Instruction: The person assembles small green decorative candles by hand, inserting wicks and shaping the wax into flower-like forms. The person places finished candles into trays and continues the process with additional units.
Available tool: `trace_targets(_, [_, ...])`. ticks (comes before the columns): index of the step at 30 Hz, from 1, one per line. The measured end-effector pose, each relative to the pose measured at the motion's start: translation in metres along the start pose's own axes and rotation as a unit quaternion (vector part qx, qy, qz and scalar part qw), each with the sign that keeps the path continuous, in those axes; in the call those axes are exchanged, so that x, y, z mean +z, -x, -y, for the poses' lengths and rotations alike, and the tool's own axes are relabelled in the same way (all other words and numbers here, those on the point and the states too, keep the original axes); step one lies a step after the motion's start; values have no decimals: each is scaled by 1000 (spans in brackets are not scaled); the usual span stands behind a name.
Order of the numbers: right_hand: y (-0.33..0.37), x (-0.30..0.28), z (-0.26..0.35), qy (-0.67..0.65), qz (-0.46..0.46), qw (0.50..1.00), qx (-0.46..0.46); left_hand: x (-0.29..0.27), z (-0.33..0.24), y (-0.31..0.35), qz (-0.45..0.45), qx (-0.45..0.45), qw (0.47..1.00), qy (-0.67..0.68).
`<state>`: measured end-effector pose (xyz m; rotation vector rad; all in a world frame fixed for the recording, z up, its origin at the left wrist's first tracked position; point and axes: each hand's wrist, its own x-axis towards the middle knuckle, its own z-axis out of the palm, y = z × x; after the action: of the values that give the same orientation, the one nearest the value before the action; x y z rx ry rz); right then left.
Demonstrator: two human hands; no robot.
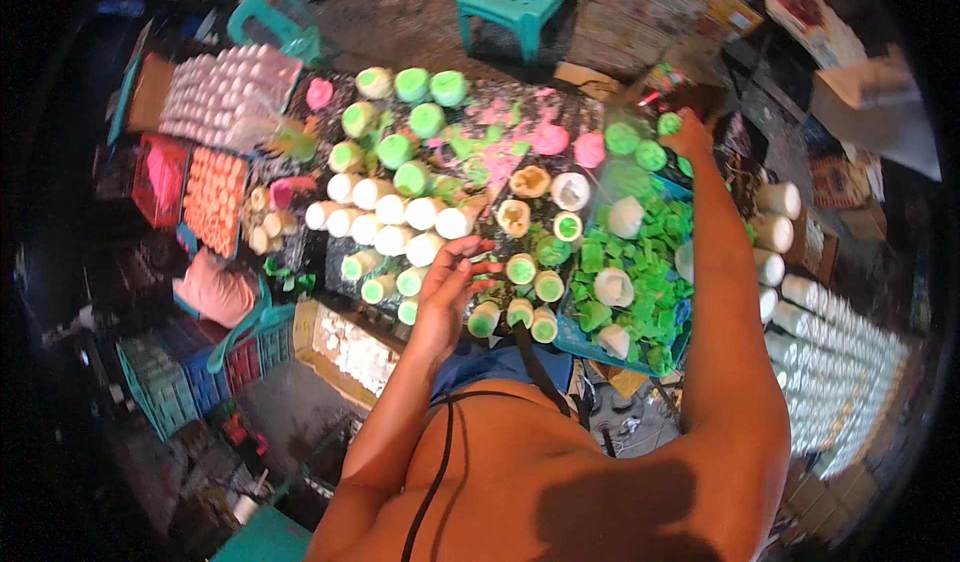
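Over the near middle of the table hovers my left hand (450, 290), fingers apart and holding nothing. White cylinders with green tops, such as this one (520, 269), stand close to its fingertips. My right hand (692, 138) reaches to the far right, its fingers closed at a green round piece (669, 123); blur hides the exact grip. Beside it are more green round pieces (622, 139). Below my right forearm, a blue-green tray (570, 343) holds many green chunks (650, 297) and several whitish cups (613, 287).
White cylinders (392, 209) lie in rows at the table's middle left. Pink lumps (550, 139) sit at the back. Stacked white cylinders (845, 362) stand at right, orange pieces (213, 197) in a tray at left. A green chair (514, 7) is beyond the table.
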<state>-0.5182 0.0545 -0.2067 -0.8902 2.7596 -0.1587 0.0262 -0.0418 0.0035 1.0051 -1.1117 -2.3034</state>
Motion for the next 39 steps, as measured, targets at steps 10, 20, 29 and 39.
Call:
trace_targets(10, [-15,7,-20,-51,82,993,-68,-21,7,4,-40,-5,999,30])
trace_targets(20, [46,-31,194,-259,-141,923,-246,-36,14,9,-58,6,997,55])
trace_targets(29, [12,34,435,-84,92,925,-360,-51,8,41,-111,35,993,31])
trace_targets(39, [69,32,427,-100,-58,937,-330,-75,8,67,-195,74,975,80])
